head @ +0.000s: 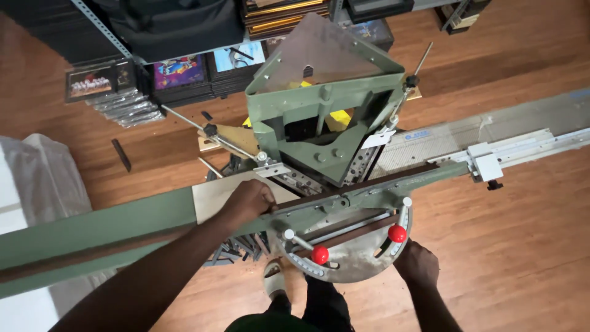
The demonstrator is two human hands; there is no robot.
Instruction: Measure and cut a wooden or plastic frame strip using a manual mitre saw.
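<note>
Pale blue rectangular label on machine's right table

My left hand sits just left of the frame's centre, knuckles up, fingers curled over and pressing down. Its forearm runs bare and straight from the lower left corner. My right hand is at the lower right of centre, back of the hand towards me, fingers tucked out of sight, wrist rising from the bottom edge.

Matt green painted metal cutter (two glossy red plastic knobs) over smooth, varnished wooden floor.
</note>
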